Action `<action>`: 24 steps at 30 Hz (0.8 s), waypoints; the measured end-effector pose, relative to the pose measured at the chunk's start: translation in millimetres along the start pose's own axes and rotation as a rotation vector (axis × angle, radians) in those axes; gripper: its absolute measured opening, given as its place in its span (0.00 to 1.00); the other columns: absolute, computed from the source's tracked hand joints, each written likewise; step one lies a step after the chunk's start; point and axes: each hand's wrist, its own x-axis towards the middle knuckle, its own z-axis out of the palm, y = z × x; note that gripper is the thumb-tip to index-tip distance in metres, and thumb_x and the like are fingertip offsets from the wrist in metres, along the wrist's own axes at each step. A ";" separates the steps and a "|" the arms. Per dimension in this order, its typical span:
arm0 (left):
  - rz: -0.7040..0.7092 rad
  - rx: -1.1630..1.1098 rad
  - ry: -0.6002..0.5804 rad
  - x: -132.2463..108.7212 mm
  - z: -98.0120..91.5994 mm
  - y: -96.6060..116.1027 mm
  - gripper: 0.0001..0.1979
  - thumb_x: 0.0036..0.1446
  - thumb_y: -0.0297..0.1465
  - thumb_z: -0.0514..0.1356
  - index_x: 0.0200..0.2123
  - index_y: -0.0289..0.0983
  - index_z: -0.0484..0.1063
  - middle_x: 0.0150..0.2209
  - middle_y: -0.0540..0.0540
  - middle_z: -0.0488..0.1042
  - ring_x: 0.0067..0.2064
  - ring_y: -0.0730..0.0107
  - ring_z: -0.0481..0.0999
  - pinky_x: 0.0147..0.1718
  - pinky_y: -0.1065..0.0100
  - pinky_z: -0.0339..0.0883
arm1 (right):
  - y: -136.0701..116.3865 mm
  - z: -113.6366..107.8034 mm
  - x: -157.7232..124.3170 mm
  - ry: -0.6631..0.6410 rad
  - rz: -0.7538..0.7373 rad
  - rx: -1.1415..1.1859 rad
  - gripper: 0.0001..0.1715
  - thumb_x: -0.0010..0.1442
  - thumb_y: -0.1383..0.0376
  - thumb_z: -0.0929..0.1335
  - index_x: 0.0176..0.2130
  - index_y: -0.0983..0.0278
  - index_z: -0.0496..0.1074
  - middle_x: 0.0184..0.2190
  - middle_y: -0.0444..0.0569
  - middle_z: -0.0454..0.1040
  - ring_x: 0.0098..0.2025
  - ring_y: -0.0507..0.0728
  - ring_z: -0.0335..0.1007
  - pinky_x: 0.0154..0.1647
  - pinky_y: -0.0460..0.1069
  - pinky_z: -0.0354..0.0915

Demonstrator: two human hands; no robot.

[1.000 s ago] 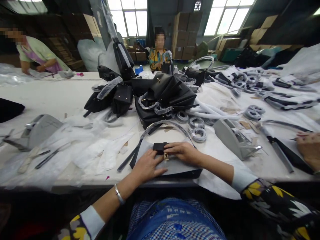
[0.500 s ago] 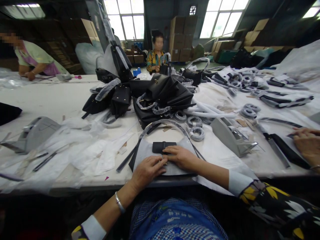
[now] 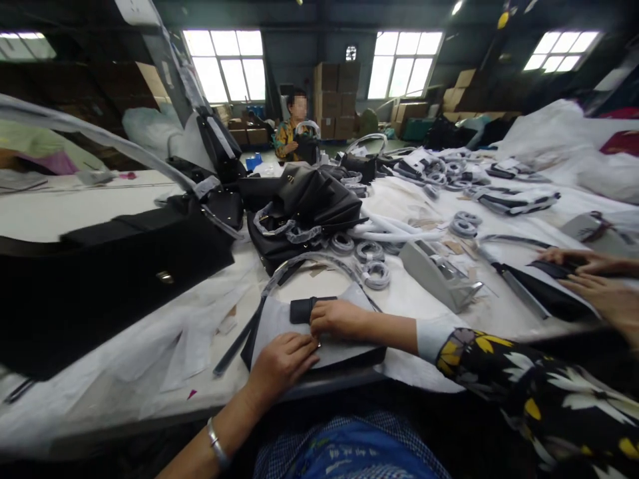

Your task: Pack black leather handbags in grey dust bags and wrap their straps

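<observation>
1. Grey wrapping covered the bag (image 3: pixel 272 322), which lay flat at the near edge of the desk (image 3: pixel 74 206), its handle (image 3: pixel 319 258) arching away from me.
2. The black tab (image 3: pixel 301 310) lay across the bag, its long axis running left to right, parallel with the desk edge.
3. My right hand (image 3: pixel 339 318) had its fingers curled over the tab's right end; I could not tell whether it pinched it.
4. My left hand (image 3: pixel 282 362) rested loosely curled on the wrapping, grasping nothing.
5. A large black bag (image 3: pixel 114 286) showed blurred at left, and a co-worker's hands (image 3: pixel 594 279) lay at right.
</observation>
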 end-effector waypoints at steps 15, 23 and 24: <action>-0.059 0.010 -0.028 -3.3 0.5 0.3 0.13 0.67 0.32 0.57 0.52 0.39 0.74 0.43 0.44 0.78 0.44 0.64 0.77 0.43 0.64 0.74 | 56.0 -43.9 -69.0 0.259 0.840 -0.113 0.17 0.70 0.65 0.61 0.47 0.68 0.76 0.43 0.58 0.78 0.43 0.60 0.74 0.43 0.50 0.64; -0.053 0.027 -0.016 0.7 -1.4 2.3 0.13 0.68 0.32 0.56 0.53 0.39 0.73 0.43 0.44 0.79 0.43 0.65 0.78 0.42 0.65 0.75 | 90.3 -43.2 -105.2 0.205 0.954 -0.126 0.10 0.64 0.63 0.68 0.40 0.60 0.81 0.38 0.49 0.81 0.41 0.58 0.77 0.41 0.46 0.65; -0.052 0.027 -0.017 0.5 -1.3 2.1 0.13 0.68 0.32 0.55 0.53 0.39 0.73 0.43 0.45 0.79 0.43 0.65 0.78 0.42 0.65 0.75 | 94.0 -47.5 -105.1 0.232 0.967 -0.142 0.13 0.66 0.62 0.66 0.42 0.59 0.80 0.40 0.49 0.81 0.43 0.58 0.76 0.43 0.46 0.65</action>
